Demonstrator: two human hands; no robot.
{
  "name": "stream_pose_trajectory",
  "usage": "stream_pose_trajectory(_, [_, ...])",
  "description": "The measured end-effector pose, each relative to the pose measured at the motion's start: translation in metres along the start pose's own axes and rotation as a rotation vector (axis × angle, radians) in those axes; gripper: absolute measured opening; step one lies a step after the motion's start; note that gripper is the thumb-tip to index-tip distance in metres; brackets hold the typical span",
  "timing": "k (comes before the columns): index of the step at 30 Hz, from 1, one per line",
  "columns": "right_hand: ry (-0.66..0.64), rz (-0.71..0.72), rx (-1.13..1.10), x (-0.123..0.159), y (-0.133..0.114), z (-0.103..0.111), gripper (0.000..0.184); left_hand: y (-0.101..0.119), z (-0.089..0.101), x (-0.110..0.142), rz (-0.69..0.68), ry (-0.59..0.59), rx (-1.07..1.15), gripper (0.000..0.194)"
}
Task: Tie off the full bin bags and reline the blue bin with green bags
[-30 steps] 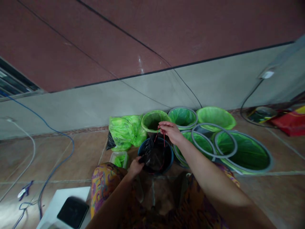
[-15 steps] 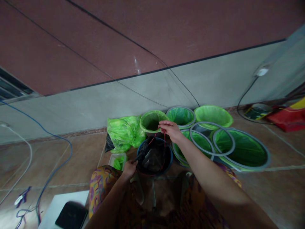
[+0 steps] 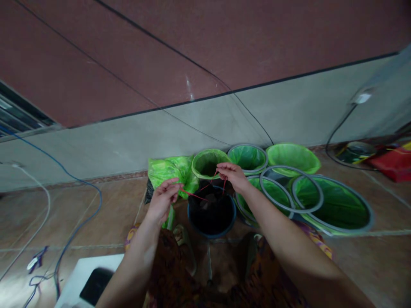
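Observation:
My left hand [image 3: 164,197] pinches one side of a red drawstring [image 3: 196,196], drawn out to the left. My right hand [image 3: 231,174] pinches another part of the string just above the bin, with its fingers closed. The string runs down to a black trash bag [image 3: 208,218] inside a round bin with a blue rim [image 3: 210,236]. This bin stands on the floor between my feet. Inside the bag it is too dark to make out much.
Along the wall stand a bin with a light green liner [image 3: 196,169] and several other green-lined bins. A loose grey ring [image 3: 266,194] lies across some of them. Stuffed green bags [image 3: 170,167] sit at the left. A black phone [image 3: 96,284] rests on a white surface.
My left hand has let go of the black bag's edge, risen, and taken hold of the red drawstring. My right hand stays on the string. The bag has dropped lower into the bin.

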State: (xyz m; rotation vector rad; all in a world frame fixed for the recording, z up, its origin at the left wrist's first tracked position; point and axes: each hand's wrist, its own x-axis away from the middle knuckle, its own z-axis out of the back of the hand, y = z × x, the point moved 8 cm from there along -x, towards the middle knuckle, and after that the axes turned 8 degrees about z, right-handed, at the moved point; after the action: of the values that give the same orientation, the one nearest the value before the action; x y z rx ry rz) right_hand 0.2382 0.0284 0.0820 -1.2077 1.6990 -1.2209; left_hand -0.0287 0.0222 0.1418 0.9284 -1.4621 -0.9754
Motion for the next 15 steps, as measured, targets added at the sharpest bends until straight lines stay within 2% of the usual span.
stream_pose_trajectory(3, [-0.024,0.026,0.004,0.003,-0.005,-0.008,0.029,0.009,-0.008,0.0,-0.063,-0.002,-0.006,0.043])
stream_pose_trajectory(5, [-0.058,0.074,-0.019,0.005,-0.012,-0.013,0.028,0.008,-0.013,-0.001,-0.077,-0.047,0.016,0.049])
stream_pose_trajectory(7, [-0.11,0.129,-0.032,0.009,-0.019,-0.02,0.027,0.003,-0.015,-0.004,-0.03,-0.093,0.075,0.054])
stream_pose_trajectory(11, [-0.26,0.155,-0.005,0.02,-0.021,-0.039,0.03,-0.009,-0.023,-0.011,0.116,-0.14,0.129,0.05])
stream_pose_trajectory(13, [-0.338,0.152,-0.01,0.024,-0.018,-0.048,0.032,-0.005,-0.029,-0.015,0.091,-0.16,0.052,0.05])
stream_pose_trajectory(15, [-0.355,0.153,-0.02,0.024,-0.015,-0.05,0.035,0.003,-0.034,-0.021,0.018,-0.139,-0.133,0.042])
